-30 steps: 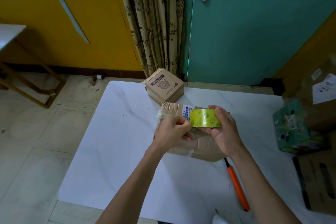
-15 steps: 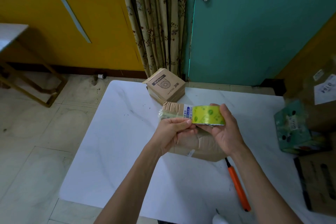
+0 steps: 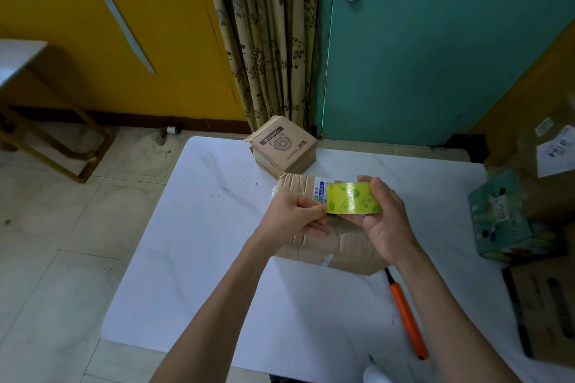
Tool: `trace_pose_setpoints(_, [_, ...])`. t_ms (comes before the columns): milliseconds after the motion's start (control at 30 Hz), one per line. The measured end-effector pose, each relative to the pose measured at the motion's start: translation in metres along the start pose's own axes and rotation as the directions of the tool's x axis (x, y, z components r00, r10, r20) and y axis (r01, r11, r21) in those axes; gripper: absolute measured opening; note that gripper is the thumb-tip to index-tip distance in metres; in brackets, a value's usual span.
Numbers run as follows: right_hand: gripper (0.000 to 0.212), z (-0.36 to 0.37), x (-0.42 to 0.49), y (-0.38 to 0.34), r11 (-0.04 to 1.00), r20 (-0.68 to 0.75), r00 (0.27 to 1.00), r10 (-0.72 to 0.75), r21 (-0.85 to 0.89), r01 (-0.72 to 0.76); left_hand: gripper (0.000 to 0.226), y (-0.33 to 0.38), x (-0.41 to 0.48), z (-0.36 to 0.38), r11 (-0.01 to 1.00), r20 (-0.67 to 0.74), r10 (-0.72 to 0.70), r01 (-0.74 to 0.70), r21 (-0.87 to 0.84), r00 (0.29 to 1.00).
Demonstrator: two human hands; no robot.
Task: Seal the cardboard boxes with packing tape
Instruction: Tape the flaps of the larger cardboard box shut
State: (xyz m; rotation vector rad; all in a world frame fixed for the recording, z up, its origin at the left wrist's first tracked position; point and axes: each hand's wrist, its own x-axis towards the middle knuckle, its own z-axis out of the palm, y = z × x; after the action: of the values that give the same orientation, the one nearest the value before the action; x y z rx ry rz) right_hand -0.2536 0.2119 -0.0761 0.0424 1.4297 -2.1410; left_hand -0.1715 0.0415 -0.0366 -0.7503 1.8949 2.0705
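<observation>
One camera (a wide-angle lens) sits on the person's head and looks forward and steeply down over the tabletop [image 3: 217, 242]. Both forearms enter from the bottom edge, and the left hand [image 3: 292, 218] and right hand [image 3: 385, 227] lie close to the lens, near mid-frame. Beyond the tabletop's far edge, the view takes in the floor [image 3: 62, 242], curtain [image 3: 270, 40] and door [image 3: 435, 56].
</observation>
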Motion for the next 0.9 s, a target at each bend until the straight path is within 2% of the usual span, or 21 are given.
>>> trace_pose_setpoints(133, [0.087, 0.000, -0.002, 0.002, 1.000, 0.006, 1.000, 0.003, 0.000, -0.003, 0.019, -0.004, 0.002, 0.004, 0.991, -0.047, 0.029, -0.022, 0.134, 0.998])
trace_pose_setpoints(233, [0.085, 0.001, -0.004, 0.002, 1.000, 0.005, 1.000, 0.017, 0.017, -0.017, 0.023, -0.009, 0.004, 0.007, 0.988, -0.069, 0.054, -0.043, 0.148, 0.996])
trace_pose_setpoints(300, [0.084, 0.002, -0.004, 0.000, 0.997, -0.001, 1.000, 0.031, 0.073, -0.031, 0.021, -0.009, 0.002, 0.007, 0.996, -0.061, 0.061, -0.056, 0.073, 0.996])
trace_pose_setpoints(400, [0.096, 0.003, -0.006, -0.003, 0.987, 0.015, 0.999, 0.044, 0.156, -0.045, 0.013, -0.007, -0.003, 0.003, 0.976, 0.058, 0.011, 0.001, -0.216, 0.998])
trace_pose_setpoints(467, [0.084, 0.005, -0.007, -0.005, 0.985, 0.023, 0.999, 0.049, 0.166, -0.052, 0.012, -0.006, -0.005, -0.001, 0.954, 0.109, -0.009, 0.042, -0.298, 0.994])
trace_pose_setpoints(533, [0.065, 0.005, -0.008, -0.006, 0.985, 0.013, 0.998, 0.068, 0.160, -0.069, 0.015, -0.005, -0.003, -0.003, 0.955, 0.110, -0.026, 0.057, -0.290, 0.994])
trace_pose_setpoints(567, [0.063, 0.006, -0.009, -0.007, 0.985, 0.009, 0.997, 0.076, 0.158, -0.077, 0.016, -0.005, -0.003, -0.003, 0.957, 0.110, -0.031, 0.061, -0.283, 0.993])
trace_pose_setpoints(700, [0.088, 0.005, -0.008, -0.005, 0.985, 0.005, 0.997, 0.072, 0.159, -0.072, 0.011, -0.006, -0.001, -0.003, 0.961, 0.115, -0.043, 0.073, -0.267, 0.992])
trace_pose_setpoints(800, [0.079, 0.002, -0.008, -0.003, 0.984, 0.016, 0.998, 0.068, 0.167, -0.069, 0.010, -0.007, -0.001, -0.002, 0.965, 0.098, -0.042, 0.065, -0.253, 0.994])
trace_pose_setpoints(900, [0.089, 0.002, -0.007, -0.003, 0.989, 0.018, 0.998, 0.054, 0.134, -0.056, 0.008, -0.004, -0.002, -0.002, 0.984, 0.066, -0.035, 0.046, -0.174, 0.997])
